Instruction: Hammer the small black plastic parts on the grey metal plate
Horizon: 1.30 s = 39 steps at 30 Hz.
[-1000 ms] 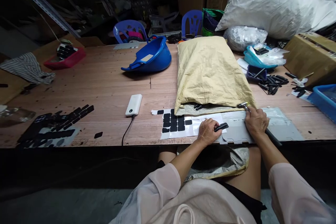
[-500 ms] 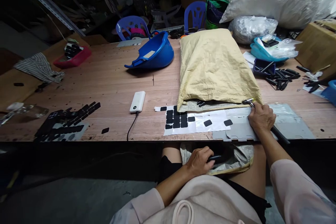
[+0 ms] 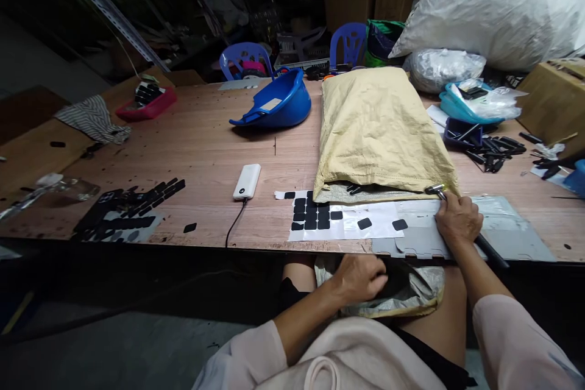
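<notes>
My right hand (image 3: 458, 219) is closed around a hammer (image 3: 490, 251), whose metal head lies by the open edge of a yellow sack (image 3: 381, 128). Black pieces show inside that sack's mouth. Under the hammer is a grey taped sheet (image 3: 512, 228) on the table. My left hand (image 3: 361, 277) is at the mouth of a second sack (image 3: 427, 292) on my lap, just below the table edge. Its fingers are curled, and whatever they hold is hidden. White backing paper (image 3: 350, 228) with black rounded stickers (image 3: 311, 216) lies left of the hammer.
A white power bank (image 3: 247, 181) with a cable lies left of the paper. Farther back stands a tilted blue basin (image 3: 292, 100). Black handles (image 3: 498, 149) lie loose at the right, near a turquoise basin (image 3: 478, 108). More black pieces (image 3: 132, 204) lie at the left.
My left hand has shifted slightly right, and the black object seen by its fingers no longer shows. My right hand keeps the hammer in place. The view has tilted up a little.
</notes>
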{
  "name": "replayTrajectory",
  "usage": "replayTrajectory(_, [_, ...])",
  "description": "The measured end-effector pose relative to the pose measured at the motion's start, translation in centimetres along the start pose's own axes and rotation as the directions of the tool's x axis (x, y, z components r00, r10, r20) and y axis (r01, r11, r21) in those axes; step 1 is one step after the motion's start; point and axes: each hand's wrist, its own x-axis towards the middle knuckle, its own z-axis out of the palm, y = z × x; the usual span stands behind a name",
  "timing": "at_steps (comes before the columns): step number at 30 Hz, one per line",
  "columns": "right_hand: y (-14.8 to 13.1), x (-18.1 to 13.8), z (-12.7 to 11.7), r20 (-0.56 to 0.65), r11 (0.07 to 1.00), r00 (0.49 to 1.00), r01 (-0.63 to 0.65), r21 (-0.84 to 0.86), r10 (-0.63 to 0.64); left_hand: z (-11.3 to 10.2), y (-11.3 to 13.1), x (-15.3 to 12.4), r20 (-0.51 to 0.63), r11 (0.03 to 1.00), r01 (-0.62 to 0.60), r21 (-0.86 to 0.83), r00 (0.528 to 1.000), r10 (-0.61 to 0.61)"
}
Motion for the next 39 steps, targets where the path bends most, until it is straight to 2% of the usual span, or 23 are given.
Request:
replayTrajectory(2, [0.1,0.0,0.1,-0.008,1.000,1.000,0.011,-0.010,-0.011,-2.7,0.1,3.4,-0.203,0.997,0.082,0.017,0.976,-0.077])
replayTrajectory(4, [0.1,0.0,0.2,-0.012,1.000,1.000,0.020,-0.018,-0.020,-5.2,-0.6,7.1,-0.361,0.976,0.206,0.063,0.917,-0.170])
replayTrajectory(6, [0.1,0.1,0.2,-0.016,1.000,1.000,0.024,-0.017,-0.024,-7.2,-1.7,10.2,-0.464,0.935,0.333,0.121,0.852,-0.244])
replayTrajectory(8, [0.1,0.1,0.3,-0.016,1.000,1.000,0.023,-0.012,-0.023,-8.3,-2.8,12.4,-0.479,0.894,0.420,0.158,0.824,-0.302])
replayTrajectory(10, [0.0,0.1,0.2,-0.007,1.000,1.000,0.016,-0.008,-0.016,-8.7,-3.6,13.4,-0.456,0.867,0.467,0.177,0.819,-0.348])
replayTrajectory(18, [-0.4,0.0,-0.4,0.037,1.000,0.999,-0.003,0.003,0.003,-8.8,-4.4,12.8,-0.413,0.814,0.566,0.127,0.777,-0.475])
replayTrajectory(21, [-0.5,0.0,-0.6,0.044,1.000,0.999,-0.004,0.005,0.004,-9.2,-4.4,11.5,-0.393,0.822,0.558,0.117,0.786,-0.477])
replayTrajectory(24, [-0.6,0.0,-0.5,0.049,1.000,0.999,0.000,0.002,0.000,-8.5,-3.5,9.7,-0.417,0.866,0.487,0.114,0.814,-0.404])
replayTrajectory(26, [-0.6,-0.1,-0.5,0.053,1.000,0.999,-0.001,-0.009,0.001,-7.1,-2.4,8.6,-0.423,0.914,0.395,0.092,0.846,-0.323])
replayTrajectory(29, [-0.7,-0.1,-0.5,0.064,1.000,0.998,-0.009,-0.024,0.011,-4.2,-0.5,7.7,-0.374,0.973,0.223,0.065,0.909,-0.184])
replayTrajectory(31, [-0.7,-0.1,-0.6,0.074,1.000,0.997,-0.013,-0.025,0.014,-2.5,0.4,7.8,-0.340,0.984,0.174,0.050,0.929,-0.147])
replayTrajectory(34, [-0.7,-0.1,-0.7,0.081,1.000,0.997,-0.011,-0.020,0.013,-1.2,0.6,8.4,-0.328,0.984,0.178,0.001,0.930,-0.168])
replayTrajectory(39, [-0.7,-0.2,-0.8,0.082,1.000,0.996,-0.017,0.009,0.016,-1.0,-0.1,8.9,-0.356,0.987,0.153,-0.057,0.920,-0.164])
